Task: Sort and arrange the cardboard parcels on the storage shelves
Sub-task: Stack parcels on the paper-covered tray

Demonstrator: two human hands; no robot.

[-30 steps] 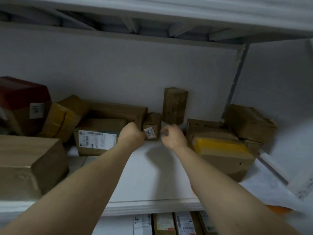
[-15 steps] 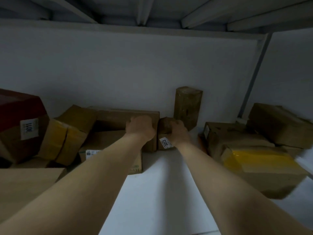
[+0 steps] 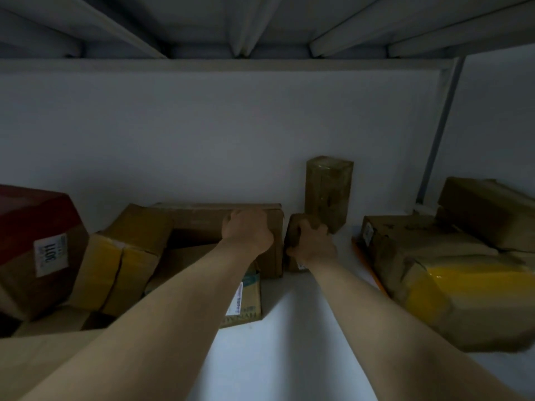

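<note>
here the left hand grips the long parcel, the right hand the small parcel.

Bare white shelf strip between left parcel pile and right yellow-taped parcels, upright box behind

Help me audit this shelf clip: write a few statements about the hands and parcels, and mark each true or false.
1. The right hand grips the small parcel. True.
2. The tall parcel lies flat on its side. False: it stands upright against the back wall.
3. The label on the red box reads 3011. True.
4. The left hand grips the red box. False: its fingers curl over the top edge of the long parcel, well to the right of the red box.
</note>
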